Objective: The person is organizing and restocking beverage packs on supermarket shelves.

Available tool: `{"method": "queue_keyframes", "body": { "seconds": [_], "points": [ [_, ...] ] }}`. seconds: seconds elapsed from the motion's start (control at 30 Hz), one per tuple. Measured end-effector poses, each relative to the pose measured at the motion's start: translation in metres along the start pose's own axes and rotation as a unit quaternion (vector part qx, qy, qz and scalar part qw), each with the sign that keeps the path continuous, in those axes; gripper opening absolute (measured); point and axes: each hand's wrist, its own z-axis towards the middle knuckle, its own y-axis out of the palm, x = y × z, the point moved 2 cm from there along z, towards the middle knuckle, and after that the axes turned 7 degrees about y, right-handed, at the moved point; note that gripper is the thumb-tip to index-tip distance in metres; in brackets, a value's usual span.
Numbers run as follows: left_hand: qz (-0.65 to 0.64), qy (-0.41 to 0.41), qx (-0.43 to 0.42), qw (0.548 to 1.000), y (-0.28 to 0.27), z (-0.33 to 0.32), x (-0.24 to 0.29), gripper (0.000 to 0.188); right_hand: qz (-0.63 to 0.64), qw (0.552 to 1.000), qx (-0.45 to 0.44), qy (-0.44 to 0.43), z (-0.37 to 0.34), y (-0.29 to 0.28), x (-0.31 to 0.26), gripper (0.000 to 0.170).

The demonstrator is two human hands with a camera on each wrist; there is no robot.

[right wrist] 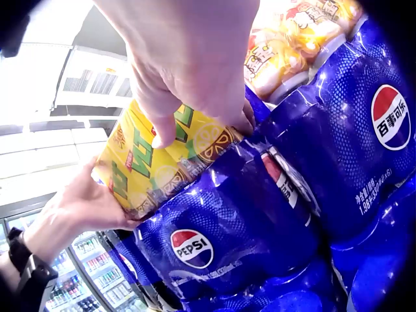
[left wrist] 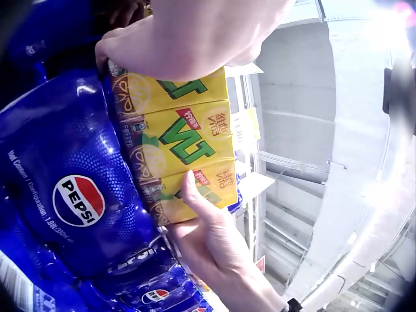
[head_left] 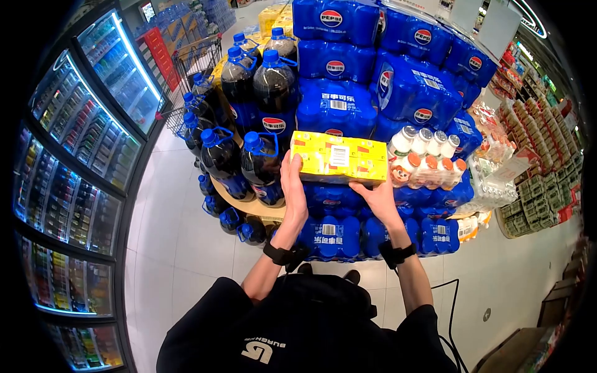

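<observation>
Both hands grip a yellow pack of lemon tea cartons (head_left: 323, 148) from its two ends, low over the stacked blue Pepsi packs. My left hand (head_left: 295, 193) lies along the left end, with the thumb near the top edge. At the right end, my right hand (head_left: 379, 202) has its thumb on the near side, pressed to the carton fronts in the right wrist view. Green lettering and lemon slices cover the carton fronts (left wrist: 185, 140). In the right wrist view, the pack's lower edge meets a Pepsi pack (right wrist: 221, 221). The far fingers are partly hidden.
Large cola bottles (head_left: 217, 155) with blue caps stand to the left. White-capped bottles in clear wrap (head_left: 429, 168) sit right beside the yellow pack. More Pepsi packs (head_left: 336, 102) rise behind. Glass-door coolers (head_left: 68, 137) line the left, and a shopping cart (head_left: 196, 59) stands farther back.
</observation>
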Motion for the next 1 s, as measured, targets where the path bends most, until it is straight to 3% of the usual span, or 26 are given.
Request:
{"method": "queue_keyframes", "body": {
  "seconds": [0.1,0.2,0.23,0.27,0.3,0.33,0.47,0.53,0.63,0.67,0.73,0.87,0.9,0.93,1.0],
  "points": [
    [-0.019,0.004,-0.010,1.000,-0.009,-0.010,0.007,0.060,-0.018,1.000,0.012,-0.005,-0.019,-0.002,0.011,0.098],
    [0.017,-0.021,-0.035,0.999,-0.018,-0.029,0.034,0.069,0.039,0.999,0.009,-0.009,-0.054,0.011,-0.032,0.104],
    [-0.008,-0.047,-0.071,0.996,-0.020,-0.036,0.045,0.072,-0.120,0.991,0.022,-0.063,-0.060,0.005,-0.027,0.108],
    [0.037,-0.027,-0.109,0.993,-0.025,-0.040,0.047,0.072,-0.276,0.953,0.031,-0.117,-0.066,-0.002,-0.022,0.111],
    [0.051,-0.043,-0.145,0.987,-0.029,-0.047,0.054,0.072,-0.192,0.980,0.018,-0.047,-0.078,-0.002,-0.020,0.115],
    [0.064,-0.058,-0.182,0.979,-0.033,-0.053,0.059,0.071,-0.153,0.987,0.024,-0.047,-0.089,-0.002,-0.018,0.114],
    [0.074,-0.144,-0.206,0.965,-0.062,-0.079,0.043,0.061,-0.192,0.981,0.001,0.003,-0.113,0.001,-0.016,0.102],
    [0.052,-0.206,-0.199,0.957,-0.076,-0.088,0.029,0.053,-0.153,0.987,-0.019,0.044,-0.127,0.001,-0.006,0.099],
    [0.057,-0.278,-0.150,0.947,-0.093,-0.094,0.005,0.057,-0.086,0.990,-0.048,0.099,-0.142,0.007,0.010,0.101],
    [0.066,-0.300,-0.168,0.937,-0.098,-0.094,-0.001,0.059,-0.066,0.990,-0.055,0.115,-0.146,0.009,0.015,0.102],
    [0.055,-0.354,-0.161,0.919,-0.103,-0.095,-0.008,0.044,-0.063,0.989,-0.061,0.119,-0.150,0.012,0.023,0.101],
    [0.051,-0.412,-0.135,0.899,-0.110,-0.097,-0.025,0.072,-0.024,0.983,-0.048,0.176,-0.149,0.014,0.027,0.094],
    [0.031,-0.430,-0.150,0.890,-0.101,-0.096,-0.014,0.079,-0.076,0.980,-0.050,0.177,-0.147,0.010,0.030,0.094],
    [0.012,-0.432,-0.165,0.887,-0.095,-0.093,-0.007,0.082,-0.127,0.975,-0.053,0.174,-0.144,0.008,0.033,0.093],
    [0.023,-0.415,-0.160,0.895,-0.098,-0.093,-0.013,0.083,-0.095,0.976,-0.040,0.194,-0.140,0.009,0.032,0.094]
  ]
}}
